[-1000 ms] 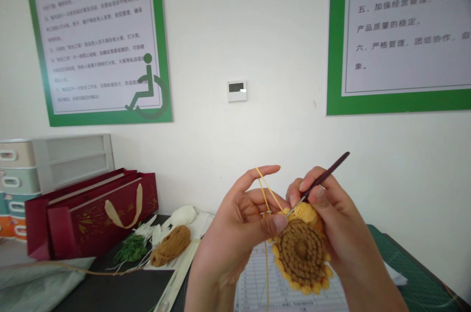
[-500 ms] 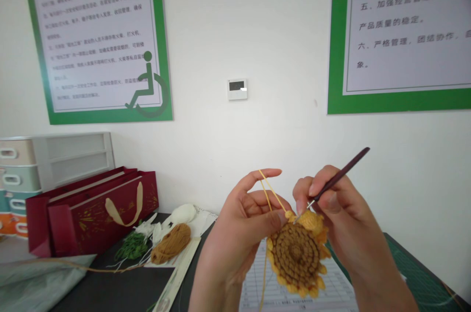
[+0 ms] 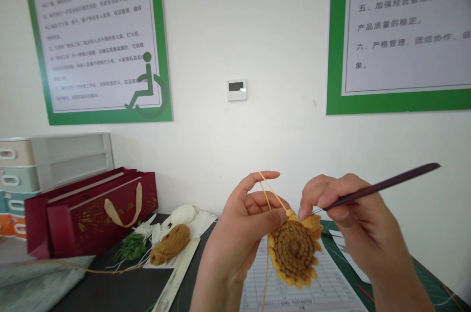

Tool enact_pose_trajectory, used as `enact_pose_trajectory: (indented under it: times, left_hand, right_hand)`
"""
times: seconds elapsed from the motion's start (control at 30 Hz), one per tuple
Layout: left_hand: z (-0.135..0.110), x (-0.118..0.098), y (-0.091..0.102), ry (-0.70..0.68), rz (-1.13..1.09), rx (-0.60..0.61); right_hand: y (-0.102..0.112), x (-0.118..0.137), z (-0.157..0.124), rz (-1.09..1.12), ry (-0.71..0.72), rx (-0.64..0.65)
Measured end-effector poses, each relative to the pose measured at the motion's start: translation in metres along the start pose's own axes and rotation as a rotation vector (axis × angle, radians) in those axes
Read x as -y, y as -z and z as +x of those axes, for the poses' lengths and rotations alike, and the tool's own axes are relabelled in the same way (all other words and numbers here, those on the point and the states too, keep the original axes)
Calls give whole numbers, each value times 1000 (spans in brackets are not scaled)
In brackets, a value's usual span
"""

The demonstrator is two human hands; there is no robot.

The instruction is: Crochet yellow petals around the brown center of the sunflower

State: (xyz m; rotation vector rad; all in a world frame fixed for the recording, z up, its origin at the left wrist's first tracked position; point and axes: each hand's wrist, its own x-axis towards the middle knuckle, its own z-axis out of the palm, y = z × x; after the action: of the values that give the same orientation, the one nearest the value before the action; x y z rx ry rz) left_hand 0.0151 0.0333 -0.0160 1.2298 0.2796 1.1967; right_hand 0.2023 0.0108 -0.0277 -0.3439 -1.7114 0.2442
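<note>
Two hands (image 3: 239, 238) hold crochet hook (image 3: 382, 190) and sunflower-like crochetwork (image 3: 293, 249).

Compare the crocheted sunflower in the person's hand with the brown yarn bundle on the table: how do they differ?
The crocheted sunflower is a flat disc with a brown spiral centre and yellow petals; the brown yarn bundle is a plump, single-coloured wound mass. The sunflower is held up by the left hand, while the bundle lies on the dark table. Both are yarn, in similar brown.
</note>
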Motion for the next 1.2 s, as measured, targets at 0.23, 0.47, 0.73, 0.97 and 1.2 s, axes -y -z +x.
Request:
enact_pose_trajectory:
  times: [0.23,0.47,0.73,0.97,1.2]
  left_hand:
    - [-3,-5,-1,6,18,-11]
    - [-3,-2,2,-8,-26,-1]
    - [-4,-3,2,-15,-34,-29]
    - [-2,-4,2,-25,-33,-70]
    - [-3,-8,1,-36,-32,-107]
  right_hand:
    - [-6,5,2,34,-17,-52]
    - [-11,3,0,63,-25,-88]
    - [-14,0,2,11,84,-87]
    - [-14,-2,0,-172,195,-86]
    - [-17,-1,6,-378,360,-56]
